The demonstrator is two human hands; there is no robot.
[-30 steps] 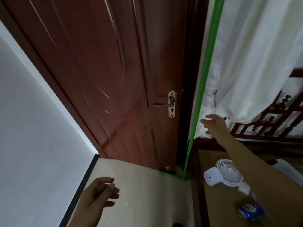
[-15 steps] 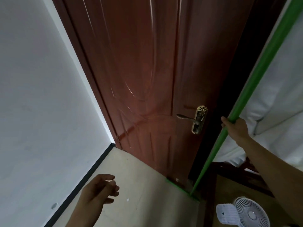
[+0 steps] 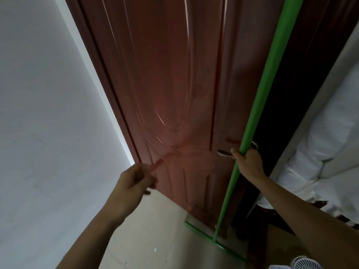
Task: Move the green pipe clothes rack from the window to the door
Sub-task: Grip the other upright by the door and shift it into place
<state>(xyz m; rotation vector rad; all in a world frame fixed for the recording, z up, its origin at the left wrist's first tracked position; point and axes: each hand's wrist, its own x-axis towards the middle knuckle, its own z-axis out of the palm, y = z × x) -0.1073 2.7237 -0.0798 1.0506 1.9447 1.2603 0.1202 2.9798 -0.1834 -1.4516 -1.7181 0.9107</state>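
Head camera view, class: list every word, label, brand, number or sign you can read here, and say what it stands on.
None can be read. The door, the wall, the green pipe held by the right hand, the empty left hand, the white fan and the white cloth show no lettering.

Our right hand (image 3: 247,163) grips the green rack pole (image 3: 266,78) in front of the brown door (image 3: 174,84). Our left hand (image 3: 134,181) hangs free, fingers loosely curled, near the white wall (image 3: 48,113).
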